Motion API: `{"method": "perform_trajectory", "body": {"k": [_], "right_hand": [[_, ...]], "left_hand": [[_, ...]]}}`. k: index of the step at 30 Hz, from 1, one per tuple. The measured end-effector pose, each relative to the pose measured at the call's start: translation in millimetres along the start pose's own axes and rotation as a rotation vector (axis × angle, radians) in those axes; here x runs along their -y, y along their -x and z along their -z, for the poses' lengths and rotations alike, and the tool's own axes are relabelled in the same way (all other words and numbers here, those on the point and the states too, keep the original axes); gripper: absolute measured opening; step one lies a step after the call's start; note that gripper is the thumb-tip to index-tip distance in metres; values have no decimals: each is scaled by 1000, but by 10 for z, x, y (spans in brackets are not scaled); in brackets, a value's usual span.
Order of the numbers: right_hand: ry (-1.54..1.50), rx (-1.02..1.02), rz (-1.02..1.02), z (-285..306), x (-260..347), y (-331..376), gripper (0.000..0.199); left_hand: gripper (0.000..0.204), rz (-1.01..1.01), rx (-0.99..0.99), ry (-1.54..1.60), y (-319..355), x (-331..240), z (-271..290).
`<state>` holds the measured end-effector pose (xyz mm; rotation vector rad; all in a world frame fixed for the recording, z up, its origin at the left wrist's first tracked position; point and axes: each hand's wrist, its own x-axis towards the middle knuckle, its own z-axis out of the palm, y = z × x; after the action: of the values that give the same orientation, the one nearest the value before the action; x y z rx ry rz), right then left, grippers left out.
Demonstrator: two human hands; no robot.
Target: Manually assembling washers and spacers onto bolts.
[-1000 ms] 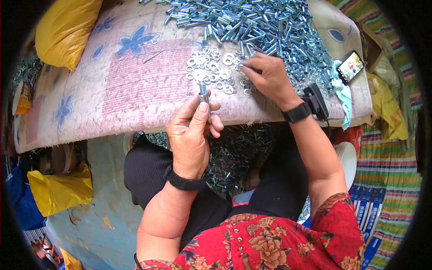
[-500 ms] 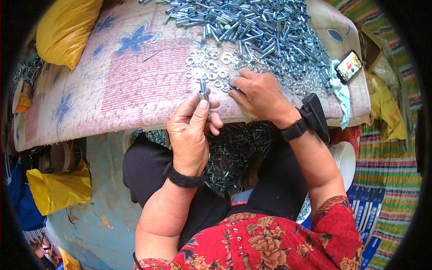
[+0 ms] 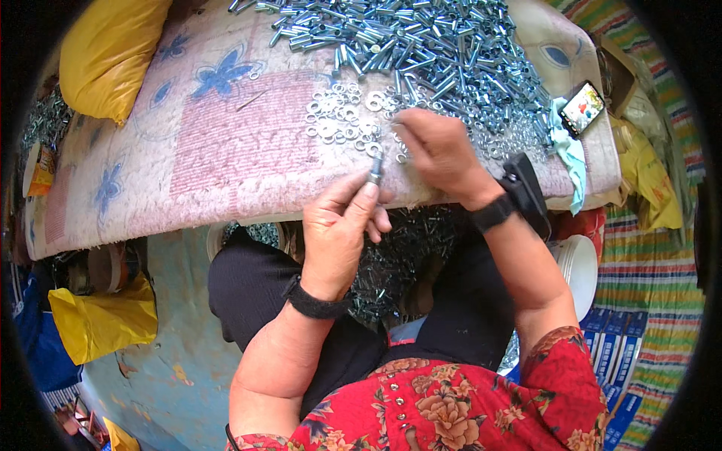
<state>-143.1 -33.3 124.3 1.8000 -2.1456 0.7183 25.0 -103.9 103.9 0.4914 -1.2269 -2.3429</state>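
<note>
My left hand [image 3: 335, 240] grips a threaded bolt [image 3: 376, 167] between thumb and fingers, at the table's near edge. The bolt stands almost upright, threaded end up, its lower part hidden in the fingers. Just right of it, my right hand [image 3: 445, 154] hovers by the loose washers [image 3: 342, 113], slightly blurred. Its thumb and forefinger are pinched together; whatever may be between them is too small to make out. Beyond both hands lies a large heap of metal sleeves [image 3: 421, 45], with small rings or nuts [image 3: 496, 139] along its near right side.
A phone [image 3: 582, 109] and a pale blue cloth [image 3: 569, 150] lie at the table's right end. A yellow sack [image 3: 113, 56] rests at the far left. Below the edge, dark bolts [image 3: 395, 263] lie between my knees, and a white bucket [image 3: 577, 270] stands right.
My left hand has moved right with the bolt, bringing it closer to the right hand. The right hand has lifted off the washers, its fingers drawing together.
</note>
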Motion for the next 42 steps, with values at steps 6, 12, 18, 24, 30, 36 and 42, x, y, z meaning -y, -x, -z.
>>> {"method": "perform_trajectory", "body": {"k": [6, 12, 18, 24, 30, 36, 42], "right_hand": [[-974, 113, -532, 521, 391, 346, 16], [-1268, 58, -695, 579, 414, 572, 14], [-1424, -231, -787, 519, 432, 694, 15], [-1534, -376, -851, 513, 465, 703, 12], [-971, -433, -707, 455, 459, 837, 9], [-917, -509, -725, 351, 543, 911, 9], [-1160, -352, -767, 426, 480, 952, 12]], "left_hand": [[22, 26, 185, -188, 75, 105, -114], [22, -122, 280, -362, 37, 170, -182], [21, -223, 317, -399, -12, 204, -304], [25, -249, 325, -453, -41, 294, -361], [25, -217, 344, -433, -22, 346, -451], [25, 77, 302, -180, 33, 352, -510], [24, 82, 273, -153, -14, 418, -489]]}}
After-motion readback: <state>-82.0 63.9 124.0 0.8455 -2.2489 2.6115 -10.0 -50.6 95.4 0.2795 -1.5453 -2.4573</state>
